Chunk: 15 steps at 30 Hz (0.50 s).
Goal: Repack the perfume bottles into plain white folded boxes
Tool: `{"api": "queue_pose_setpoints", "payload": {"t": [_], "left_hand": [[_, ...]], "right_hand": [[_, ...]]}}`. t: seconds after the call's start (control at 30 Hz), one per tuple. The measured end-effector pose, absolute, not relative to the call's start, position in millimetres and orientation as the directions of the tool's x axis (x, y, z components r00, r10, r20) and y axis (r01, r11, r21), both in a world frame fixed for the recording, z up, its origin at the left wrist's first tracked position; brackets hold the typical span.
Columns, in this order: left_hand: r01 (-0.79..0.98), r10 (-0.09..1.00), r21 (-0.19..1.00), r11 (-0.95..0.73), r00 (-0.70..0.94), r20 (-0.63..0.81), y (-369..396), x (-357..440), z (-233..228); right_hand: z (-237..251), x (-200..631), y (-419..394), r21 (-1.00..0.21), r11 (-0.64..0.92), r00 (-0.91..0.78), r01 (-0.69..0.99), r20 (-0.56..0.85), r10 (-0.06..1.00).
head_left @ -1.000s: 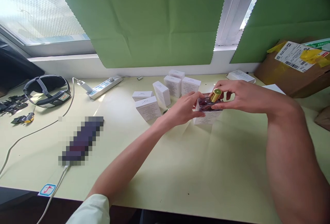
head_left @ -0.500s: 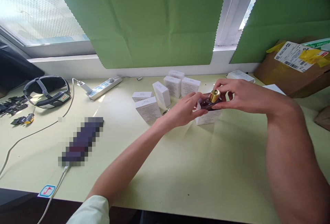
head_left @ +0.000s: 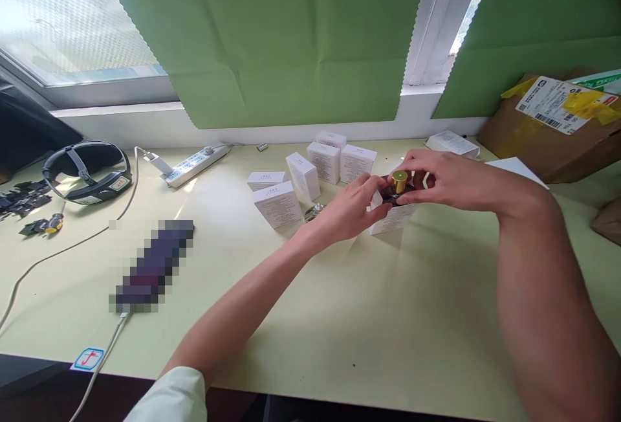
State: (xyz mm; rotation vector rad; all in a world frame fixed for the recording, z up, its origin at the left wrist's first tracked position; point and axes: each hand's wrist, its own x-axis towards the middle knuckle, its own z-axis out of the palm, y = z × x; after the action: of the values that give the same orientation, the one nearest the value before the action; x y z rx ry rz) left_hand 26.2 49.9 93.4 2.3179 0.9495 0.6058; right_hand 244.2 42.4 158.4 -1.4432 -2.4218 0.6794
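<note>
My left hand (head_left: 350,210) grips the side of a small open white box (head_left: 392,219) that stands on the pale green table (head_left: 339,318). My right hand (head_left: 444,179) holds a dark purple bottle with a gold cap (head_left: 399,182) at the box's open top. The bottle's body is mostly sunk in the box and hidden by my fingers. Several closed white boxes (head_left: 303,176) stand and lie just behind and to the left of my hands.
A power strip (head_left: 194,164) and a black head strap (head_left: 87,169) lie at the back left, with cables running to the front edge. A blurred dark object (head_left: 152,265) lies left of centre. A taped cardboard carton (head_left: 557,124) sits at the back right.
The bottle has turned more upright and gone lower into the box. My hands have closed in around it slightly.
</note>
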Motion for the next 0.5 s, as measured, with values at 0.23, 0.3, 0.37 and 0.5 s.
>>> {"api": "queue_pose_setpoints", "payload": {"t": [0.23,0.3,0.37,0.5], "left_hand": [[0.484,0.730,0.638,-0.599,0.657,0.188,49.8,26.0,95.2],[0.484,0.733,0.644,-0.593,0.655,0.183,49.6,26.2,94.9],[0.484,0.731,0.643,-0.594,0.658,0.180,49.5,26.5,94.7],[0.482,0.724,0.632,-0.606,0.664,0.187,48.7,26.4,94.8]], "right_hand": [[170.5,232.1,33.4,-0.567,0.428,-0.451,0.704,0.109,0.886],[172.5,230.3,32.7,-0.566,0.402,-0.445,0.720,0.069,0.893],[173.3,229.4,32.5,-0.571,0.366,-0.420,0.734,0.042,0.907],[172.1,229.6,32.4,-0.618,0.310,-0.400,0.723,-0.008,0.916]]}}
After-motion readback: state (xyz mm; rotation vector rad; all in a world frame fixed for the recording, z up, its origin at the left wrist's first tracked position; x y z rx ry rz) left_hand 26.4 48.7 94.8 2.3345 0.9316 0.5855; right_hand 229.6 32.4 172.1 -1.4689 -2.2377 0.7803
